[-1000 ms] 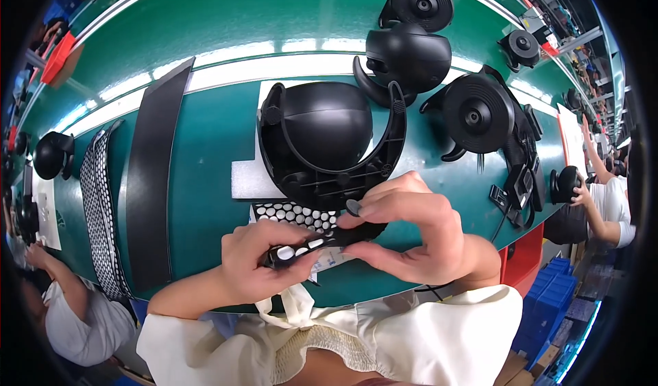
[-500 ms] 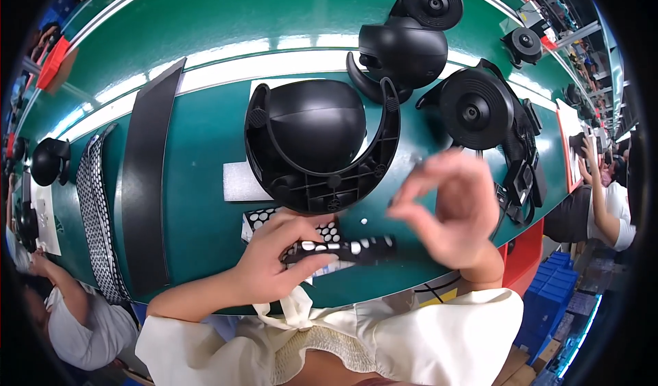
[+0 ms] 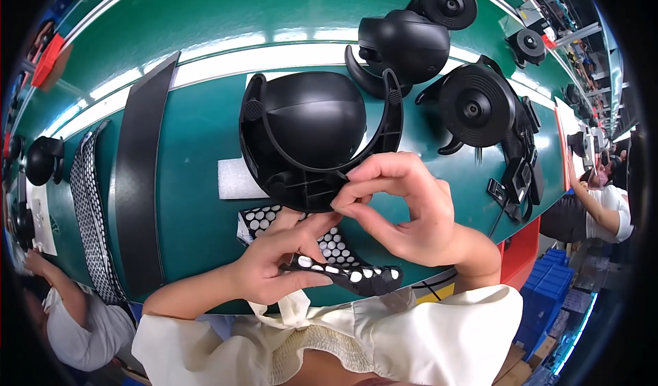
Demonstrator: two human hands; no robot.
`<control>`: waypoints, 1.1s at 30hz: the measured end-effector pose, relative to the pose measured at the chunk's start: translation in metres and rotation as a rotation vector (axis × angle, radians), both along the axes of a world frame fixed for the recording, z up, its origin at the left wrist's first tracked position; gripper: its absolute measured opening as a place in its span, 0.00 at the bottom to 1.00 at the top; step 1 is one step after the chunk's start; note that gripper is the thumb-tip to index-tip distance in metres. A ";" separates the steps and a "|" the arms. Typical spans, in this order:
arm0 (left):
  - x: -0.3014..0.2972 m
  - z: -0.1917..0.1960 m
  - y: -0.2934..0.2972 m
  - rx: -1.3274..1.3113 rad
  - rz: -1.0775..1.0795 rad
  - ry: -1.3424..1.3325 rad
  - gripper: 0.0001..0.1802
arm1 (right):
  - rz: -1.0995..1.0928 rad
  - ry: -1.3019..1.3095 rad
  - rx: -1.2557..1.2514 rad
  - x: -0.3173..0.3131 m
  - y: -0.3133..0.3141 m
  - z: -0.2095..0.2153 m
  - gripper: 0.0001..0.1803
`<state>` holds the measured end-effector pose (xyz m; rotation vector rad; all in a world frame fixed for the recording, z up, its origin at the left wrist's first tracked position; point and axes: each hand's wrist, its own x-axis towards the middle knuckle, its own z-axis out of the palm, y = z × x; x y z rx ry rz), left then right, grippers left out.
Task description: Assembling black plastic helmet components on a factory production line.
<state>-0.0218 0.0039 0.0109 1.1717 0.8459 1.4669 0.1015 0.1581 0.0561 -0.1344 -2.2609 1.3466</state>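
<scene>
A glossy black rounded housing (image 3: 315,122) with a U-shaped, ribbed base (image 3: 253,146) lies on the green bench in front of me. My left hand (image 3: 271,259) is closed on a black sheet of white round pads (image 3: 336,245), its near end curled up between thumb and fingers. At the near rim of the base, my right hand (image 3: 415,215) has thumb and fingertips pinched together, touching or very close to the ribs. Anything between those fingertips is too small or hidden to make out.
A white foam block (image 3: 240,179) sits left of the housing. Further left lie a long black strip (image 3: 140,173) and another dotted sheet (image 3: 89,208). More black housings (image 3: 404,47) and a round-disc unit (image 3: 476,105) stand at the right. Other people (image 3: 603,204) work at both sides.
My right hand has come in from the right to the near rim of the base, its fingers now pinched. The curled end of the dotted sheet has dropped slightly.
</scene>
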 end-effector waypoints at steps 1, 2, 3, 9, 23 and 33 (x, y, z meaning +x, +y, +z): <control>0.000 0.000 -0.001 0.000 0.000 -0.002 0.09 | 0.000 -0.016 0.007 0.001 0.000 0.000 0.20; 0.000 0.000 -0.001 -0.021 -0.006 -0.009 0.09 | -0.001 -0.032 0.016 0.002 0.001 0.000 0.20; 0.000 0.000 -0.001 -0.043 -0.012 -0.016 0.09 | -0.002 -0.033 0.018 0.002 0.000 0.000 0.20; -0.001 -0.004 -0.002 -0.013 0.000 -0.015 0.09 | 0.026 0.023 0.051 -0.002 0.000 -0.003 0.20; -0.004 0.005 -0.002 -0.025 -0.028 0.105 0.09 | -0.017 0.058 -0.073 0.000 -0.002 -0.004 0.17; -0.012 0.015 -0.005 -0.027 0.032 0.304 0.13 | -0.201 0.220 1.122 0.003 -0.010 -0.003 0.15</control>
